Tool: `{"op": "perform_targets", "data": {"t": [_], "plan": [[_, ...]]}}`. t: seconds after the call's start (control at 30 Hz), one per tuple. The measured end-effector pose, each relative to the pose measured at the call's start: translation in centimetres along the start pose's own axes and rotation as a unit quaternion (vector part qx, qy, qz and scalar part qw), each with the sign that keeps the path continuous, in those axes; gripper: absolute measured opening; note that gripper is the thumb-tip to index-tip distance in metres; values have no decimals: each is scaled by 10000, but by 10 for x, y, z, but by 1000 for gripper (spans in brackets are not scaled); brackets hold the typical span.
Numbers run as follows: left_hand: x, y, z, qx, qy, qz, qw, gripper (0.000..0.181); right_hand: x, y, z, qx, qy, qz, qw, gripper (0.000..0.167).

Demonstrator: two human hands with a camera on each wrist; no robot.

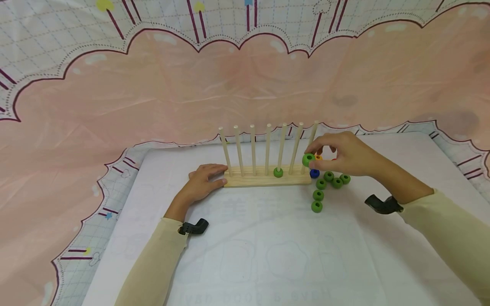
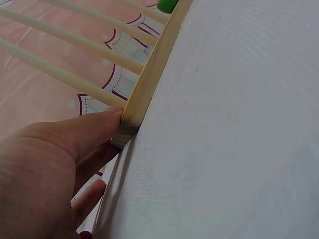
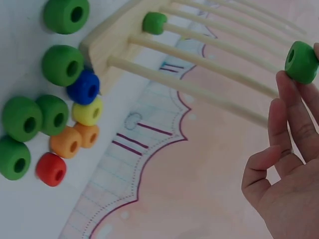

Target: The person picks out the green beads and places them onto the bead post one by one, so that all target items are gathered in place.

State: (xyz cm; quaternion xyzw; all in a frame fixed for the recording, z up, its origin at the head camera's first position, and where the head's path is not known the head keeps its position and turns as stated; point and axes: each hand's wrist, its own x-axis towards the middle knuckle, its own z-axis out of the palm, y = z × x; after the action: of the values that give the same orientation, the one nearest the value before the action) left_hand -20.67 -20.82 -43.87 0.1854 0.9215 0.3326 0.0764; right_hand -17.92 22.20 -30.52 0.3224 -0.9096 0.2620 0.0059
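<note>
A pale wooden peg rack (image 1: 268,182) with several upright pegs stands on the white surface. My left hand (image 1: 200,180) grips its left end, with thumb and fingertips against the base (image 2: 144,94). One green bead (image 1: 278,172) sits at the bottom of the third peg from the right. Between thumb and fingertips my right hand (image 1: 346,155) pinches another green bead (image 3: 301,62). That bead is in the air near the rack's right end, off the pegs, its hole visible.
Loose green beads (image 1: 317,195) lie right of the rack. Near them are a blue bead (image 3: 83,87), a yellow bead (image 3: 87,111), two orange beads (image 3: 66,142) and a red bead (image 3: 51,169). A patterned peach cloth (image 1: 245,85) lies behind the white surface (image 1: 268,238).
</note>
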Motion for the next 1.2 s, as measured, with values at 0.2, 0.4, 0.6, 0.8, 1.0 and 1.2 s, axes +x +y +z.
{"op": "perform_targets", "data": {"t": [0.2,0.4,0.6,0.8,1.0,1.2], "plan": [[1,-2,0,-2,-12,2,10000,52,6,-8,-10,-43,17,35,10000,20],[1,-2,1,-43,-17,-31,10000,52,13,-19,-21,-107,202,-172,9996,22],[0,-1,1,-79,-48,-75,9999,52,21,-29,-29,-161,310,-231,9991,24],[-1,0,0,-58,-51,-50,10000,53,31,-35,-33,-216,438,-397,9980,23],[0,0,0,-86,-38,-47,9999,52,42,-42,-35,-96,623,-421,9971,23],[1,-1,0,-102,-49,-77,9999,52,52,-45,-34,162,727,-447,9962,20]]}}
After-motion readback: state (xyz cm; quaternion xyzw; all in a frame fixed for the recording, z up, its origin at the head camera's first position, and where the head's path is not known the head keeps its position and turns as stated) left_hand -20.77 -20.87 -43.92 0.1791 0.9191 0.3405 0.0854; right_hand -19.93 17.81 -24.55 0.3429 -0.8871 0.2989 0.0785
